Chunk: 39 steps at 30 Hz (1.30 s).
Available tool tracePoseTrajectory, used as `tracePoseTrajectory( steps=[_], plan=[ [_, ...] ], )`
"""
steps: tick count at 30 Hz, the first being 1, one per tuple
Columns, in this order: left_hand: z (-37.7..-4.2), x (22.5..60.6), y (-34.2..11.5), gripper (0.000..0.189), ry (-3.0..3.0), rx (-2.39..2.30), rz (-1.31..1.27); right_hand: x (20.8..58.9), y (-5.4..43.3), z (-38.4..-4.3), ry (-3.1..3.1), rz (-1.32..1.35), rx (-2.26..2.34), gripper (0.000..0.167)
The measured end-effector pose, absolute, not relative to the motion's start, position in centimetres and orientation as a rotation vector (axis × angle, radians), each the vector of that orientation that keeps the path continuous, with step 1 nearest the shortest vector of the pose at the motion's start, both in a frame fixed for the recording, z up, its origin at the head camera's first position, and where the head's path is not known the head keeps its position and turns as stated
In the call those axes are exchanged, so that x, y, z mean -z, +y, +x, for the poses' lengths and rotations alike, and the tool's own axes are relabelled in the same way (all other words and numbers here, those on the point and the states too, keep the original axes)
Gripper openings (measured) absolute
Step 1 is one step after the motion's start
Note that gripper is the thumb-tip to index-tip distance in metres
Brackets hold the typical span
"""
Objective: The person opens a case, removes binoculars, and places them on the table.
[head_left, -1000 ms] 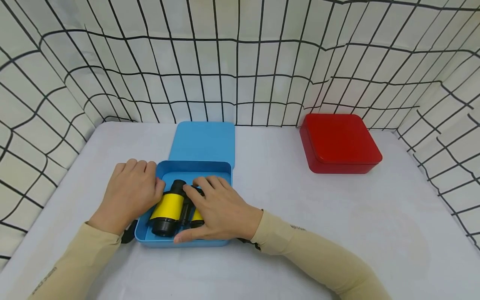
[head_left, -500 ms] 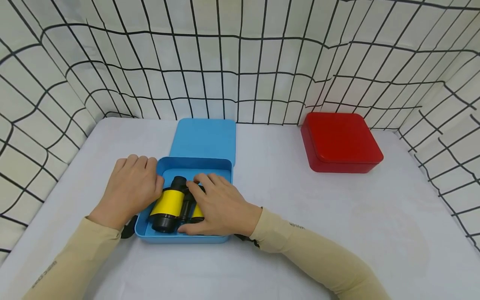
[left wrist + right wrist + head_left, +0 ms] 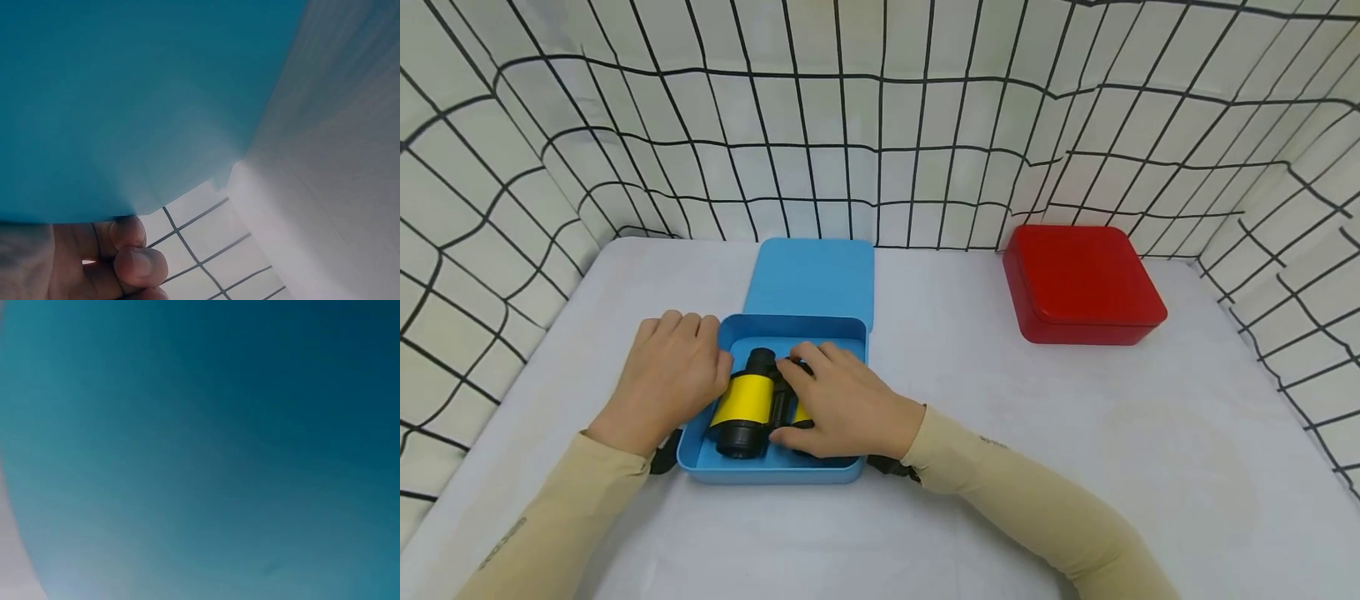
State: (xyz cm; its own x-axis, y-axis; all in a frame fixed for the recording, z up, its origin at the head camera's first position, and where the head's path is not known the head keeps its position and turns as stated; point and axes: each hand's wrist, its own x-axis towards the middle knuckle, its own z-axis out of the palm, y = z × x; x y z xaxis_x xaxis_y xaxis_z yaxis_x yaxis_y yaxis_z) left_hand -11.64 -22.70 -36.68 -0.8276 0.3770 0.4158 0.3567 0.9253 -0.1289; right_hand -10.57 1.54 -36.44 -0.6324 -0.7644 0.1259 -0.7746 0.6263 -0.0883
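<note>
A pair of yellow-and-black binoculars (image 3: 746, 402) lies in the open blue box (image 3: 767, 477); its right barrel is largely covered by my right hand (image 3: 847, 407). That hand's fingers and thumb curl over the barrel from above. My left hand (image 3: 677, 379) grips the box's left wall near the back, the thumb at the rim. In the left wrist view, the curled fingers (image 3: 141, 265) show beneath the box's blue wall (image 3: 144, 106). Blurred blue box wall (image 3: 206, 450) fills most of the right wrist view, where no fingers are visible.
The blue lid (image 3: 810, 275) lies folded back behind the box. A red closed box (image 3: 1084, 279) stands at the back right of the white tabletop (image 3: 1000, 400). Black wire grid (image 3: 880, 150) walls the table at the back and both sides.
My right hand and the binoculars have shifted slightly right and back within the box. The left hand keeps its hold on the box wall.
</note>
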Motion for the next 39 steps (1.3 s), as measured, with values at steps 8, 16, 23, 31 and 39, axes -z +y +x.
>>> tracePoseTrajectory(
  steps=[8, 16, 23, 31, 39],
  plan=[
    [-11.7, 36.7, -22.7, 0.022, -2.685, -0.08, -0.517, 36.1, 1.1, -10.6, -2.799, 1.274, -0.154, 0.092],
    [-11.8, 36.5, -22.6, 0.023, -2.704, -0.07, -0.516, 35.9, 0.9, -10.4, -2.788, 1.274, -0.047, 0.087],
    [-11.7, 36.7, -22.8, 0.022, -2.671, -0.048, -0.527, 36.1, 0.4, -9.9, -2.809, 1.266, -0.009, 0.089],
    [-11.7, 36.6, -22.8, 0.022, -2.685, -0.049, -0.519, 36.5, 0.1, -9.5, -2.786, 1.201, 0.067, 0.092],
    [-11.6, 36.7, -22.8, 0.023, -2.651, -0.051, -0.535, 36.8, 0.3, -9.6, -2.748, 1.193, 0.148, 0.095]
  ],
)
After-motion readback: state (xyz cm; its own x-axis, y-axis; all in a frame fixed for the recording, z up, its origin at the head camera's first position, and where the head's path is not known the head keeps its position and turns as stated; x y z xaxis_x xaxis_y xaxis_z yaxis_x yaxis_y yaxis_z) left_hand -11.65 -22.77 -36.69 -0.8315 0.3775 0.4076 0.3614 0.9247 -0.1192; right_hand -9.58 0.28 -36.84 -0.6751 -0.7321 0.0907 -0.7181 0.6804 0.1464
